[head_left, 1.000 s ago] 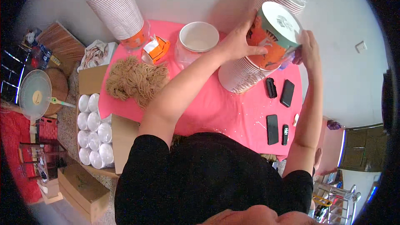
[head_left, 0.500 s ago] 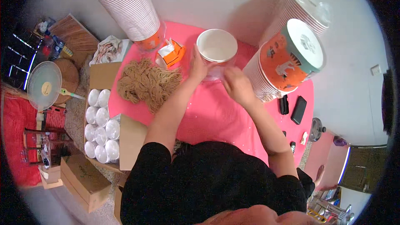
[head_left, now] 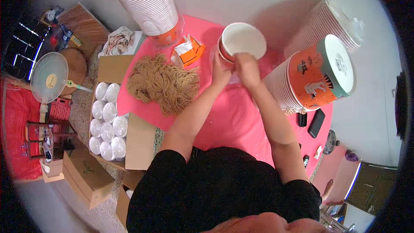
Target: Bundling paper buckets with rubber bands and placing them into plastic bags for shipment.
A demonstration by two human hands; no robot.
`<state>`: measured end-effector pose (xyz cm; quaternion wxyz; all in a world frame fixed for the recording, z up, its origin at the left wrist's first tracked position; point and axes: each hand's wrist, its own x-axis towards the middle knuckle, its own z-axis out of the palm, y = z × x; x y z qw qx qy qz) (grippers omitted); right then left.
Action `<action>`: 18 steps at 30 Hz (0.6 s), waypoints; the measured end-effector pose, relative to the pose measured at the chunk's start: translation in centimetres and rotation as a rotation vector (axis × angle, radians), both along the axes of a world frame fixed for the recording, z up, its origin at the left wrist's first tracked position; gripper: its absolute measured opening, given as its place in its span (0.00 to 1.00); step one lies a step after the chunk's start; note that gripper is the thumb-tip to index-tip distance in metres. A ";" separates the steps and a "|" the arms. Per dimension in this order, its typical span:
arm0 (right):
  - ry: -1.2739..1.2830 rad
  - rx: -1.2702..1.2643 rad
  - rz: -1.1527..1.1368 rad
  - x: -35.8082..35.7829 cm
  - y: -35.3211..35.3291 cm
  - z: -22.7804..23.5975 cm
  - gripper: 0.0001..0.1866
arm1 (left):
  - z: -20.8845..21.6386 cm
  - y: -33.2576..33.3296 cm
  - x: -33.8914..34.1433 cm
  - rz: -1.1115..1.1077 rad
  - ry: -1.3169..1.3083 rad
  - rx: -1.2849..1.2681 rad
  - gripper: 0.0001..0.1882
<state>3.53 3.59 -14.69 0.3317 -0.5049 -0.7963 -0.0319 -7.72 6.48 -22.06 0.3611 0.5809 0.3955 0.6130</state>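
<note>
Two nested paper buckets are at the far middle of the pink table. The upper paper bucket (head_left: pixel 245 39) is white inside and tilts to the right, partly out of the lower orange paper bucket (head_left: pixel 222 51). My right hand (head_left: pixel 248 69) is closed on the near rim of the upper one. Against the near left side of the lower bucket, my left hand (head_left: pixel 221 72) is wrapped, its fingers partly hidden. A clear plastic bag (head_left: pixel 234 79) bunches under both hands. Just left lies an orange tissue packet (head_left: pixel 188 52).
Tall bucket stacks stand at the back left (head_left: pixel 148 6) and right (head_left: pixel 321 71), the latter upside down. A tan yarn bundle (head_left: pixel 164 84) lies left. Beside the table is a carton of white wrapped cups (head_left: pixel 108 121). A black phone (head_left: pixel 317 124) lies on the right.
The upper bucket has tilted right and risen partly from the lower one. My right hand has moved from the plastic bag to its rim. The whole view has shifted slightly.
</note>
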 end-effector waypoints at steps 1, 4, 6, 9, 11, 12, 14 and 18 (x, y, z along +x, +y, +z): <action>0.030 0.082 -0.049 -0.1 -0.7 1.7 0.08 | 0.9 -0.4 0.1 -0.011 0.027 -0.001 0.46; 0.031 0.298 0.079 -3.9 -2.8 10.3 0.12 | -5.7 4.6 -2.5 -0.048 -0.144 -0.090 0.42; -0.026 0.339 -0.026 -1.3 -5.3 11.9 0.15 | 4.6 0.3 -0.4 -0.095 -0.012 0.011 0.42; -0.031 0.298 0.135 -2.0 -10.1 13.6 0.16 | 0.0 4.6 -6.3 -0.391 -0.458 -0.243 0.38; -0.058 0.199 0.224 -0.6 -13.0 11.0 0.16 | -3.5 5.3 -10.8 -0.203 -0.009 -0.145 0.36; -0.097 0.134 0.211 1.0 -14.7 8.4 0.15 | -1.3 3.0 -11.2 -0.086 0.326 -0.042 0.24; -0.068 -0.118 0.409 2.0 -17.6 4.8 0.14 | 2.5 -1.6 -13.3 0.069 0.667 0.072 0.13; -0.149 -0.242 0.437 3.1 -22.5 -0.7 0.13 | 3.1 -7.2 -16.7 -0.233 0.852 -0.196 0.07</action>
